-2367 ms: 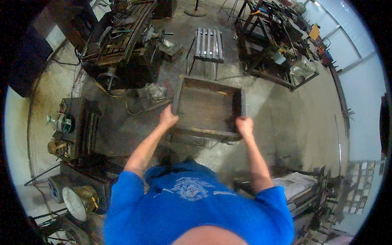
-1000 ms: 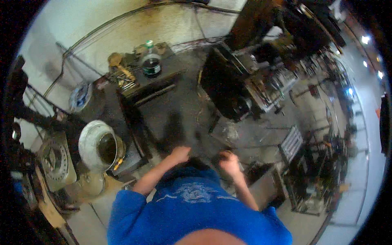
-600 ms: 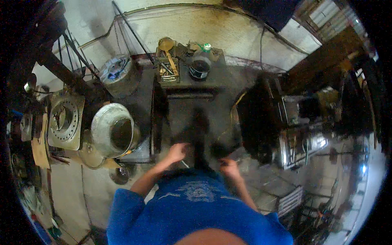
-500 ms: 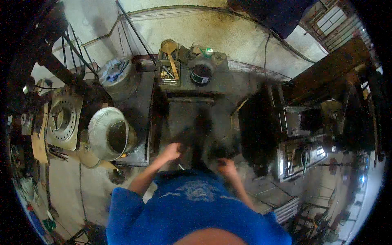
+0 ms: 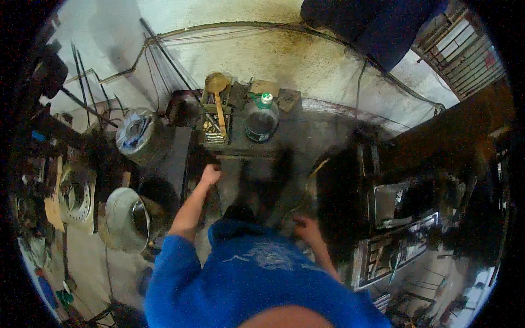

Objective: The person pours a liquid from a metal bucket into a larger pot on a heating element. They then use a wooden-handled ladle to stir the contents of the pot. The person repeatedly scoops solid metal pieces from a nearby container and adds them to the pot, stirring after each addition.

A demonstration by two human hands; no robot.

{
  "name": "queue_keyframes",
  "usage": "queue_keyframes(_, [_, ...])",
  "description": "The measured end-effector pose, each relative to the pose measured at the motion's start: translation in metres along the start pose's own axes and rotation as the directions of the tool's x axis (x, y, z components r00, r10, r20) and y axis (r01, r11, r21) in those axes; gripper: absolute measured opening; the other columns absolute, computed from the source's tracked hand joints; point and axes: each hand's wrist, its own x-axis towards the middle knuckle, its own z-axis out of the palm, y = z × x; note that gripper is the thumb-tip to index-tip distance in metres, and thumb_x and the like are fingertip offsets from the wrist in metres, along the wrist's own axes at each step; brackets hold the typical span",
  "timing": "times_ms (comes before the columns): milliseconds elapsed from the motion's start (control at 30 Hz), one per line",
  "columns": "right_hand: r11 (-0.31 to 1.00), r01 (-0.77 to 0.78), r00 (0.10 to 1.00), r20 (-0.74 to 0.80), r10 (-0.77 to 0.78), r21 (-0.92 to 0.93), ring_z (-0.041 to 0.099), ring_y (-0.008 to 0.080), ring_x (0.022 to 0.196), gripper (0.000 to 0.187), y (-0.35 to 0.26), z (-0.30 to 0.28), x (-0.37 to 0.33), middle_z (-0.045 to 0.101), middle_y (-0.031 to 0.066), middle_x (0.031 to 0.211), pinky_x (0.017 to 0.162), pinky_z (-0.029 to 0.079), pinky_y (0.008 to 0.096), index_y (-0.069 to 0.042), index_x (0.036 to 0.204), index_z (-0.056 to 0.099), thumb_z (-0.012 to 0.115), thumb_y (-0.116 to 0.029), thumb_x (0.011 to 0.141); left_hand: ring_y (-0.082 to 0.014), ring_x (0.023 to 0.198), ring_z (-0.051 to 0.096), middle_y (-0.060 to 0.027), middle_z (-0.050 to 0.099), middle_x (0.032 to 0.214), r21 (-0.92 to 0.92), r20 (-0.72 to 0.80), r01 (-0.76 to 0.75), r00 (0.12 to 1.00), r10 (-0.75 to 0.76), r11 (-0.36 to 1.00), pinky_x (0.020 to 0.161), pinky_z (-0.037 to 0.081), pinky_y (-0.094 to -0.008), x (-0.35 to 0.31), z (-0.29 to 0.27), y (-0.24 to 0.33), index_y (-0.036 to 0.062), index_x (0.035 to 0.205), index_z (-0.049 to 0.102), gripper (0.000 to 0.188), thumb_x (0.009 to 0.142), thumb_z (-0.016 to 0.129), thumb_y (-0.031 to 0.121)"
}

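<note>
My left hand (image 5: 212,174) reaches forward over the floor, just short of the low dark bench (image 5: 306,128). Its fingers look curled in; whether they hold anything is hidden. Lower and closer to my body hangs my right hand (image 5: 308,228), its fingers dark and blurred. On the bench, nearest my left hand, sits an open box (image 5: 214,139) of small metal pieces. A round-headed scoop (image 5: 217,83) with a long light handle lies across it. Beside it stands a clear plastic jug (image 5: 261,124) with a green and white cap.
At left are a large pale metal pot (image 5: 112,221), a plate with a perforated ring (image 5: 80,197) and a bag-lined bin (image 5: 135,131). Metal frames (image 5: 396,251) stand low at right. A dark cloth (image 5: 363,27) hangs by the wall; rods lean there.
My left hand has moved forward and left, toward the bench. My right hand stays low near my body. The view has shifted, so the bench and jug appear lower and larger.
</note>
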Motion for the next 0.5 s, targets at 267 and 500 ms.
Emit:
queue_keyframes(267, [0.931, -0.352, 0.932, 0.059, 0.359, -0.098, 0.059, 0.0231, 0.065, 0.037, 0.013, -0.025, 0.052, 0.061, 0.0129, 0.075, 0.063, 0.048, 0.0342, -0.005, 0.099, 0.059, 0.062, -0.02, 0.065, -0.0324, 0.075, 0.057, -0.0201, 0.059, 0.083, 0.014, -0.207, 0.063, 0.976, -0.059, 0.998, 0.065, 0.043, -0.0385, 0.18, -0.011, -0.028, -0.0065, 0.094, 0.054, 0.037, 0.067, 0.061, 0.019])
queue_keyframes(500, [0.868, -0.303, 0.953, -0.125, 0.276, -0.393, 0.057, 0.0212, 0.059, 0.032, 0.015, -0.029, 0.078, 0.06, 0.0141, 0.071, 0.057, 0.047, 0.0346, -0.006, 0.095, 0.061, 0.055, -0.017, 0.066, -0.0197, 0.055, 0.052, -0.0139, 0.055, 0.067, 0.035, -0.141, 0.343, 0.932, -0.335, 0.939, 0.05, 0.041, -0.0337, 0.284, 0.003, -0.023, -0.0032, 0.087, 0.052, 0.036, 0.075, 0.06, 0.03])
